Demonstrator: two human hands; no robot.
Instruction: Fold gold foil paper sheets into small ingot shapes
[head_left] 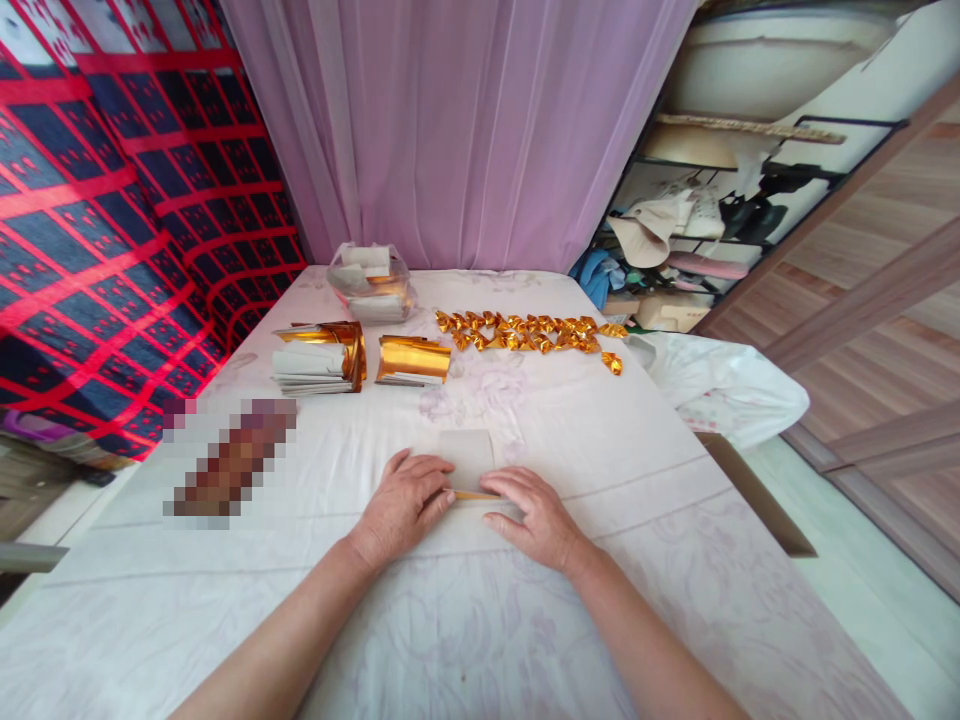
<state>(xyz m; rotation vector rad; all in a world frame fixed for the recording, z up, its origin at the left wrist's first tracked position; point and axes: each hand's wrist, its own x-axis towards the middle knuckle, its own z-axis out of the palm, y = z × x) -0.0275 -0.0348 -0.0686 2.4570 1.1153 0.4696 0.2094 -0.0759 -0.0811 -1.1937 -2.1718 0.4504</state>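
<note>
A small sheet of gold foil paper (pixel 465 455) lies pale side up on the table in front of me, with a thin gold edge turned up along its near side. My left hand (pixel 409 500) is closed on the left end of that edge, thumb against fingers. On the right end rest the fingertips of my right hand (pixel 536 515); its thumb is held apart below them, so the hand is open. Beyond the hands are a stack of gold foil sheets (pixel 414 360) and a larger folded stack (pixel 319 360). Several twisted gold foil pieces (pixel 525 333) form rows at the back right.
A clear plastic bag (pixel 369 285) of foil sheets stands at the table's far left. A blurred-out item (pixel 236 460) lies on the left of the tablecloth (pixel 465 620). Right of the table are a white plastic bag (pixel 727 385) and a loaded shelf (pixel 705 240). A purple curtain (pixel 465 130) hangs behind.
</note>
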